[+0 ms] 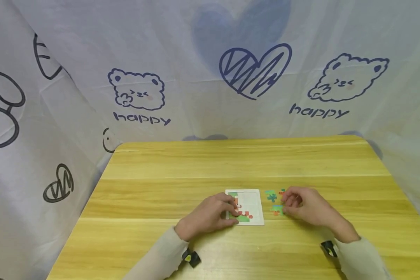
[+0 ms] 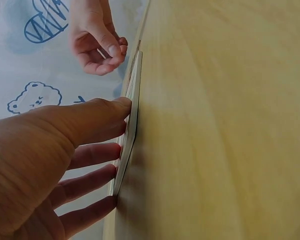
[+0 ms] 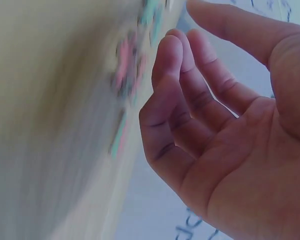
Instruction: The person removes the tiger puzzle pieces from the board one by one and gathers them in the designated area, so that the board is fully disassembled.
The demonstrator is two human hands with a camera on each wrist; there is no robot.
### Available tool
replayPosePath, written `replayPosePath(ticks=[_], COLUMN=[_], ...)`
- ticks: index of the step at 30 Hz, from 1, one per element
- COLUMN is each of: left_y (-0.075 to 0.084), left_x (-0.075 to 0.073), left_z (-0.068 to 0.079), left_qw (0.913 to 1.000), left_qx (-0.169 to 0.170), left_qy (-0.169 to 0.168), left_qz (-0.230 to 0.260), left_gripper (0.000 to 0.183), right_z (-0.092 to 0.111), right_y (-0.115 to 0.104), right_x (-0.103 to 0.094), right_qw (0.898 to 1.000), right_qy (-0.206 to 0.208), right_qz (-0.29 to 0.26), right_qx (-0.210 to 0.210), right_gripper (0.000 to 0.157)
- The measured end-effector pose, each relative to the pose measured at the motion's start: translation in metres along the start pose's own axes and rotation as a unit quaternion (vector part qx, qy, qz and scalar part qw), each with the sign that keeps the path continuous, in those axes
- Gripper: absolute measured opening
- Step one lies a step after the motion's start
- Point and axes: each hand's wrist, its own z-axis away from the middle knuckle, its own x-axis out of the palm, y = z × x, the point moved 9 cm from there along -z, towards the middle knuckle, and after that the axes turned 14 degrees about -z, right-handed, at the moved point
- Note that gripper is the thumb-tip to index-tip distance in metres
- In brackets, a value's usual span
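My left hand (image 1: 211, 212) rests its fingertips on the left part of a white square jigsaw tray (image 1: 253, 206). Fitted pieces (image 1: 244, 218) in green and red line the tray's left and lower sides, partly under the fingers. From the left wrist view, the thumb and fingers touch the thin tray (image 2: 132, 110) with fingers fairly straight. Over the loose pieces to the right of the tray is my right hand (image 1: 309, 206). In the right wrist view its loosely bent fingers (image 3: 162, 115) hold nothing, and the thumb stands apart from them.
Several loose jigsaw pieces (image 1: 272, 198), green, red and orange, lie between the tray and the right hand. Everything lies on a wooden table (image 1: 154, 194). A pale cloth (image 1: 196, 101) with drawn bears and hearts hangs behind and at the sides.
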Motion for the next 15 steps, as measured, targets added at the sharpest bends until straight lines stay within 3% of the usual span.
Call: replayPosePath(ticks=[5,15], left_y=[-0.002,-0.004], left_x=[0.002,-0.001], left_z=[0.002,0.002], left_qw=[1.0,0.9999], left_qx=[-0.003,-0.001], left_qy=[0.004,0.015], left_qz=[0.001,-0.001], left_gripper=[0.018,0.017], right_z=[-0.007,-0.019], right_y=[-0.017,-0.048], right_x=[0.025,0.065], right_qw=[0.998,0.995], right_qy=[-0.047,-0.081], right_qz=[-0.017,-0.02], right_qx=[-0.032,-0.054], right_gripper=[0.019,0.023])
